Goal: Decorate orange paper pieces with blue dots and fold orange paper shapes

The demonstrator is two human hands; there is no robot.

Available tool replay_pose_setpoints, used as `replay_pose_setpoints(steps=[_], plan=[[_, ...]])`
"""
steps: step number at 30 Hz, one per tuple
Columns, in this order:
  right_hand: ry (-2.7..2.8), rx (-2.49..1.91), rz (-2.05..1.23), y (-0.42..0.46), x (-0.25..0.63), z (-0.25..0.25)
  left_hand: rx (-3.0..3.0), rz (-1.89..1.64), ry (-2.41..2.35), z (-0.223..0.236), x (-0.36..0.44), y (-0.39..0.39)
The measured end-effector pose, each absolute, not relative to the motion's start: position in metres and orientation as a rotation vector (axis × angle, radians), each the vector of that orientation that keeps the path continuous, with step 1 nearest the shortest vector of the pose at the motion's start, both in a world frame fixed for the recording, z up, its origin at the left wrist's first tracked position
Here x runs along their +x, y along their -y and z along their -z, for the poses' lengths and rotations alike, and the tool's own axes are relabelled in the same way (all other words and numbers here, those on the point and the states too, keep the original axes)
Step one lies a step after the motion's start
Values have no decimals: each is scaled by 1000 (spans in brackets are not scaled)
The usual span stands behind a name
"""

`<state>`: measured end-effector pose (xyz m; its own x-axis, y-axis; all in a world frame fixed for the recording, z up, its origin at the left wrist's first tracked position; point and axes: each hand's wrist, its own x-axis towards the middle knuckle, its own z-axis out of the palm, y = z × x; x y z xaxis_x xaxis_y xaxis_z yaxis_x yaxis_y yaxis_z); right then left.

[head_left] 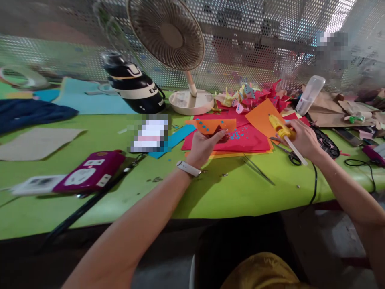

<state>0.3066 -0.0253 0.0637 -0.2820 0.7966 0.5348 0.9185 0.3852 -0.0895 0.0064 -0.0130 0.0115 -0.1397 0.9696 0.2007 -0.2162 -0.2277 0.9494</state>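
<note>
My left hand (206,145), with a white band at the wrist, grips an orange paper piece (216,125) dotted with blue bits. Beneath it lies a stack of red paper (255,143), scattered with small blue dots (240,134). My right hand (303,136) is wrapped round a yellow hot glue gun (279,127); its nozzle points up and left, and a pale glue stick sticks out at the back. Behind the gun is an orange sheet (262,119). Tweezers (258,170) rest in front of the stack, and scissors (291,154) lie under the glue gun.
A desk fan (192,102) and a dark jug (140,90) stand at the back. A phone (150,134), a blue paper strip (176,140) and a purple case (90,172) lie leftward. Folded paper pieces (249,94) pile behind the stack. A black cable (315,186) crosses the green table's front edge.
</note>
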Motion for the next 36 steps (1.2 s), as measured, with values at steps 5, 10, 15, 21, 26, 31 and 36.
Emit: replay_pose_setpoints(steps=[5, 10, 15, 21, 26, 31, 36], plan=[[2232, -1767, 153, 37, 361, -42, 1071, -1583, -1019, -7, 5, 6], [2296, -1821, -34, 37, 392, -25, 1106, -1558, -1011, -4, 2, 1], [2478, -1624, -266, 36, 397, -41, 1068, -1568, -1007, -4, -1, 0], [2229, -1576, -156, 58, 353, -67, 1023, -1612, -935, -6, -3, -3], [2514, -1525, -588, 77, 281, -49, 990, -1620, -952, -6, -5, -4], [2684, -1173, -882, 75, 261, -36, 970, -1620, -952, -7, -6, -4], [2245, -1159, -1594, 64, 271, -50, 932, -1603, -976, -6, -7, -3]])
